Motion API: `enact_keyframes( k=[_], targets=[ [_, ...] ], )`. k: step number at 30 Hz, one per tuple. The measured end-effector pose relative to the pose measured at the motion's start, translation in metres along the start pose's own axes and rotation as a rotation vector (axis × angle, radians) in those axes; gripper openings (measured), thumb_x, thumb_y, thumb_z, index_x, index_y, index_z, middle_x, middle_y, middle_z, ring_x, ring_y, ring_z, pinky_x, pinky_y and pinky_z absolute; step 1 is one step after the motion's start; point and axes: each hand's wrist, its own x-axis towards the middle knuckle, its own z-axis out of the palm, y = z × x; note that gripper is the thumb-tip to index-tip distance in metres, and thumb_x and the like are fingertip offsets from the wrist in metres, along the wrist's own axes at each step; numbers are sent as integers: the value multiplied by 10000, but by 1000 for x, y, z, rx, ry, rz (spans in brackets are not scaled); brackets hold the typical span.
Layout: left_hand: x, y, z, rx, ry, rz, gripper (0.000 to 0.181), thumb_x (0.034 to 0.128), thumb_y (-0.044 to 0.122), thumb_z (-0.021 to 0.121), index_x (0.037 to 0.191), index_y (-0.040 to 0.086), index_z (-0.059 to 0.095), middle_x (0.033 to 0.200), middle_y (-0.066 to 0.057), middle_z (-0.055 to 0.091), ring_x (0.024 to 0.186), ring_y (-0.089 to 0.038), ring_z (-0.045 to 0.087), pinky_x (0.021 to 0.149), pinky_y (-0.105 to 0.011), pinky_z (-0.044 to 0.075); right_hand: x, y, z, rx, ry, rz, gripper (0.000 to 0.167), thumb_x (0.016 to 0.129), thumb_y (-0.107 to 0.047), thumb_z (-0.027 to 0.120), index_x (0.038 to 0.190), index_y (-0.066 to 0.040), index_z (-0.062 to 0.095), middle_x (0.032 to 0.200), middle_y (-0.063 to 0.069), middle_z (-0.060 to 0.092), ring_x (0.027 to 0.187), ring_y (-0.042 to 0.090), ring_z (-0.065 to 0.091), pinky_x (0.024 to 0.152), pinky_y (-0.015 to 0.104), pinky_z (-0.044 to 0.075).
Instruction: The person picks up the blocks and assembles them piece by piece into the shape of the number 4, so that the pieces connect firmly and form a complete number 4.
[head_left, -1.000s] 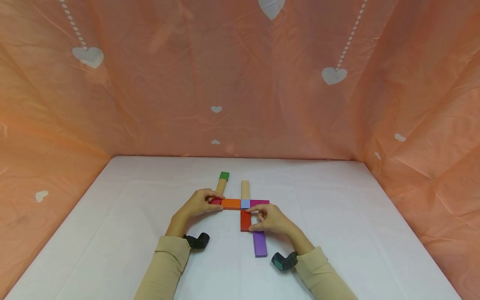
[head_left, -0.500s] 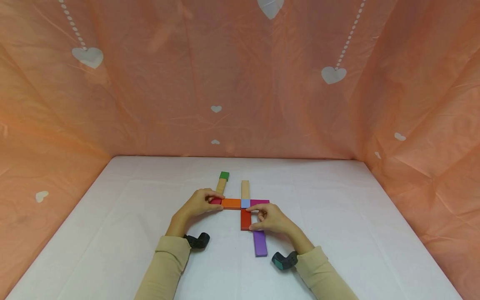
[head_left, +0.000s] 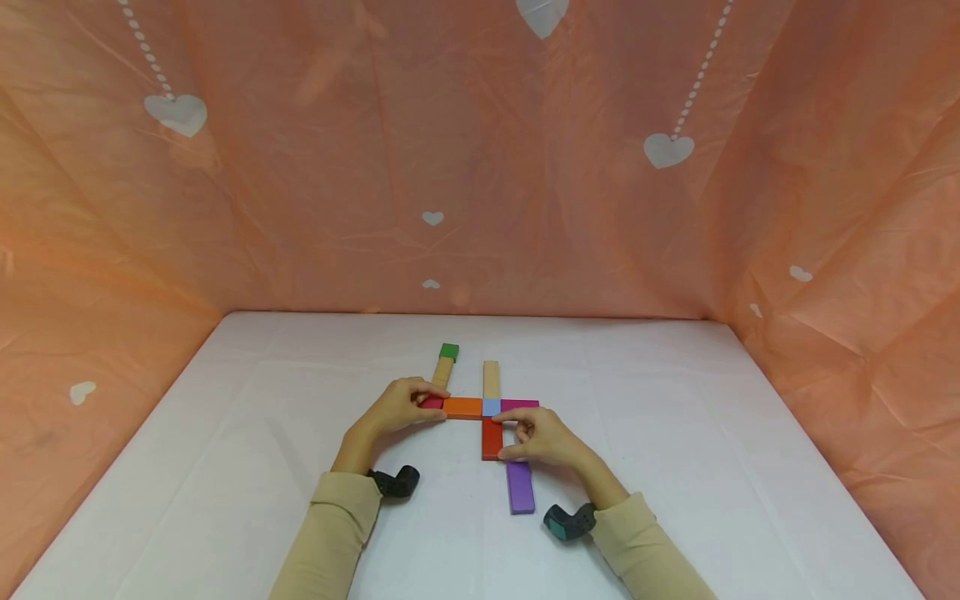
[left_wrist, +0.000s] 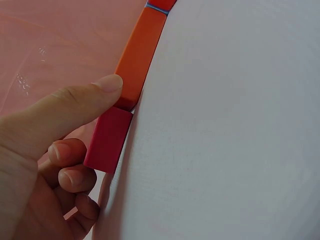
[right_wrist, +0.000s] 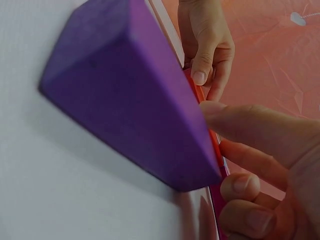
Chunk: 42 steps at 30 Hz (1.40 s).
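Coloured wooden blocks lie joined in a cross-like shape on the white table. With thumb and index finger, my left hand pinches the left end of the orange block; a crimson block sits partly under that hand. My right hand holds the red block, index fingertip at its far end and thumb at its near right corner. A small light blue block lies at the crossing, touching the orange and red ones. To its right is a magenta block, and a plain wooden block extends behind it.
A purple block lies near my right thumb and looms large in the right wrist view. Behind my left hand, a plain block has a green block at its far end. Orange sheeting surrounds the white table.
The red block has shifted very slightly away from me, toward the light blue block. Both hands stay in nearly the same places.
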Motion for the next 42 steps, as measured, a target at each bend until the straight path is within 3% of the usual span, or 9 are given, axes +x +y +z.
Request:
enact_keyframes(
  k=[21,42],
  targets=[
    [0,-1,1,-23,-3,-31,280,804,148,773,1066,56,731,1037,-156,655,890,-182,494,787,-263,425,2,4,1,-5,5,3,470,778,-128,775,1214,-10,643,609,-39,371,563,53,365,569,177,300],
    [1,-1,1,-10,3,-22,275,811,154,767,1069,66,733,1017,-135,662,878,-170,478,789,-258,400,-16,5,-3,22,-31,-7,377,829,-172,743,1164,-15,671,644,-29,443,570,35,394,545,165,311]
  ],
)
